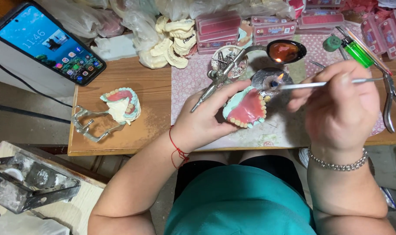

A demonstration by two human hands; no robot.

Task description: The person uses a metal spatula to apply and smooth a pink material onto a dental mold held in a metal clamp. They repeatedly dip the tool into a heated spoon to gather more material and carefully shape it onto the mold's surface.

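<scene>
Pink wax and small cream teeth fill the pale green denture model [246, 109] that my left hand [204, 122] cups from below, thumb stretched along its upper edge, fingers closed under it. My right hand [339, 109] is pinched shut on a thin silver metal instrument [320, 84], whose tip reaches left into the small flame of the round foil-wrapped burner [272, 79] just above the model. Between my hands and the burner lies a patterned pink paper mat [289, 126] on the brown wooden tabletop [150, 91]. Behind the burner a metal spoon holding molten orange wax [284, 51] rests near a small bowl of metal bits [227, 58]. A bright green lighter [357, 52] and steel pliers [392, 102] lie to the right. Well to my left, a second toothed model on a metal articulator [111, 111] sits on the wood, with a black smartphone [47, 41] beyond it
</scene>
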